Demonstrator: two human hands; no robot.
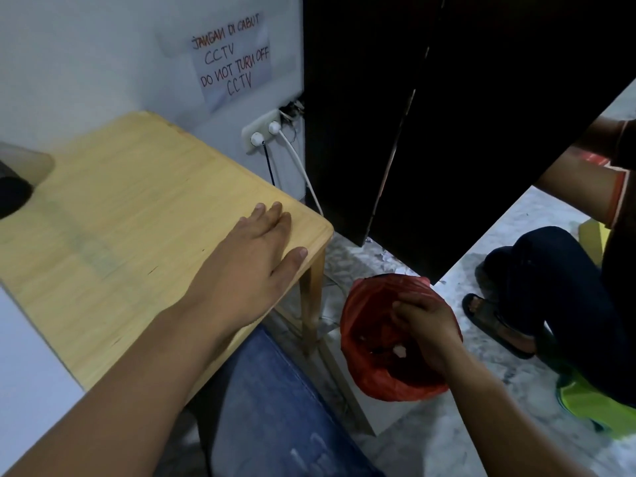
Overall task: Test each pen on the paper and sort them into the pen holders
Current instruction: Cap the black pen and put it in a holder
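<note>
Left hand [254,259] lies flat on the wooden counter [137,201] nr its corner, fingers together, holding nothing. Right hand [425,325] is over the red bin bag [364,339] on the floor, fingers curled, can't tell on what. No pens or paper visible.

Table [137,208]: pale wood-grain top, smooth, matt, rounded corners. Bin liner [364,370], on the floor off the table's near right corner: thin red plastic, crinkled, slightly glossy. Floor [430,432]: marbled grey-white tile. Wall notice [230,60]: white paper, hand-lettered. Trousers [275,407]: blue denim cloth.
</note>
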